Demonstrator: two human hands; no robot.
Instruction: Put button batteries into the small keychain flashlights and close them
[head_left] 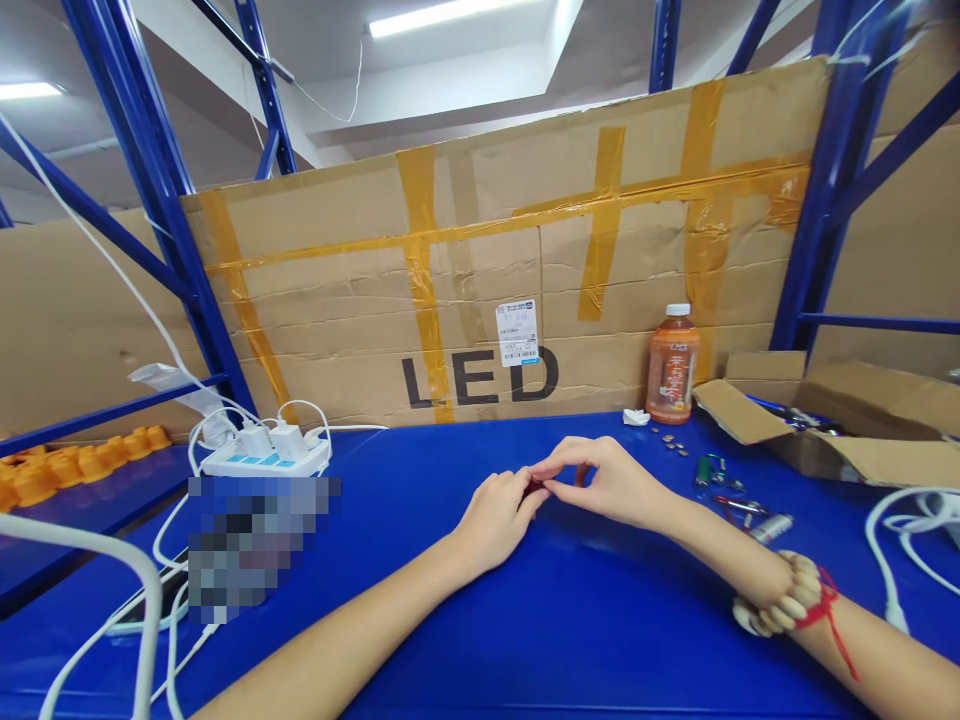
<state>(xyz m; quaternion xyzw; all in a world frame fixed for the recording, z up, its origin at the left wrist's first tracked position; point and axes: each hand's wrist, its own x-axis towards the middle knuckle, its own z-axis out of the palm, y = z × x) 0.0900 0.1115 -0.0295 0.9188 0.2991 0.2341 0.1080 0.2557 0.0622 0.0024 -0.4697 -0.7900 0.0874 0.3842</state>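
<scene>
Pinching with the fingers [556,464] of left hand [493,518] and right hand [619,482] at a reddish piece [535,487], mostly hidden between the tips. Probably midway, not yet set down. Untouched on the surface [600,620], right of the fingers: bits [669,439], green item [703,471].

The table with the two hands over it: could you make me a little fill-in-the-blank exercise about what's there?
1. The left hand and right hand meet at a small dark item above a ____ tabletop.
2. The beaded bracelet is on the person's ____ wrist.
3. The bottle of orange drink has a ____ cap.
4. Black letters on the cardboard panel spell ____.

Missing words: blue; right; white; LED.
</scene>
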